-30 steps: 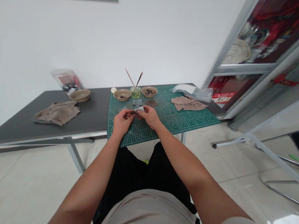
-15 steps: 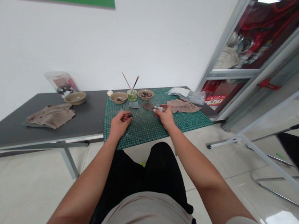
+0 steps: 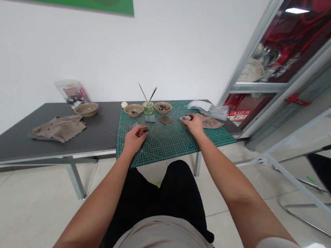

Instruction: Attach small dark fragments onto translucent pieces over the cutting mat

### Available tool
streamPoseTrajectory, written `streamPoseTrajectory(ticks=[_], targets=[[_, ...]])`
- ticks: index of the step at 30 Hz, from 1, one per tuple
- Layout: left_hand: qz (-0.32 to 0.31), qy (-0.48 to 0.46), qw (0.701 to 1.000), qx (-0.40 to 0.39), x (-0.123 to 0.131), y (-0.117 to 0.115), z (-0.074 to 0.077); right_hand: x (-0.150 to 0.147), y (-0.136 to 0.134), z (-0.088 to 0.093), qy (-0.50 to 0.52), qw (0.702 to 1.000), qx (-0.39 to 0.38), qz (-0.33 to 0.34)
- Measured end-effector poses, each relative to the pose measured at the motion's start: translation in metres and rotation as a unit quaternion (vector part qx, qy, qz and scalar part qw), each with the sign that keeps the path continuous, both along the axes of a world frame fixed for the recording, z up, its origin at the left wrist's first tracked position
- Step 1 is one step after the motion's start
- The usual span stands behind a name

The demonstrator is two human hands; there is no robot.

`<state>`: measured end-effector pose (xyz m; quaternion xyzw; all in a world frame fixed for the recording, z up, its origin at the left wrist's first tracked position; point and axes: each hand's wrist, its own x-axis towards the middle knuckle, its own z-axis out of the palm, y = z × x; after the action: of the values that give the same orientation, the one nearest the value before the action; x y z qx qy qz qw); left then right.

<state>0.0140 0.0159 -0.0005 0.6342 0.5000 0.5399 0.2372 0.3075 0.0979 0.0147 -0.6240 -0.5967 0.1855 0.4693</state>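
Observation:
My left hand [image 3: 134, 138] is closed over the left part of the green cutting mat [image 3: 163, 147], with a small dark piece [image 3: 146, 130] pinched at the fingertips. Its exact kind is too small to make out. At the mat's right, beside a brown cloth [image 3: 213, 122], my right hand [image 3: 195, 124] has its fingers closed on a small whitish crumpled wad [image 3: 185, 118]. Between the hands and farther back lie a grey square sheet [image 3: 150, 118] and a brown square sheet [image 3: 165, 120].
Behind the sheets stand a bowl [image 3: 133, 110], a jar with two brushes [image 3: 148, 107] and a bowl of dark pieces [image 3: 163, 108]. A clear plastic bag [image 3: 218, 111] lies at the back right. Leftward are another cloth [image 3: 60, 127], a bowl [image 3: 86, 109] and a tilted plastic tub [image 3: 71, 92].
My right hand has moved right with the whitish wad, from near the brown sheet to the brown cloth. My left hand stays at about the same spot, still holding the dark piece.

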Motion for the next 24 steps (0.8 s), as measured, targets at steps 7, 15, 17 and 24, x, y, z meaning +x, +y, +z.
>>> streamPoseTrajectory(ticks=[7,15,17,24], targets=[[-0.006,-0.008,1.000,-0.002,0.000,0.000,-0.001,-0.006,-0.004,0.009,-0.102,0.994,-0.009,-0.049],[0.000,0.004,1.000,0.000,0.000,-0.002,0.000,-0.009,0.004,0.007,-0.264,0.962,0.062,-0.033],[0.004,0.013,1.000,-0.002,0.001,-0.002,0.001,-0.011,0.005,0.007,-0.293,0.952,0.080,-0.036],[0.001,0.007,1.000,-0.003,0.002,-0.003,0.002,-0.018,0.008,0.006,-0.334,0.941,-0.001,0.048]])
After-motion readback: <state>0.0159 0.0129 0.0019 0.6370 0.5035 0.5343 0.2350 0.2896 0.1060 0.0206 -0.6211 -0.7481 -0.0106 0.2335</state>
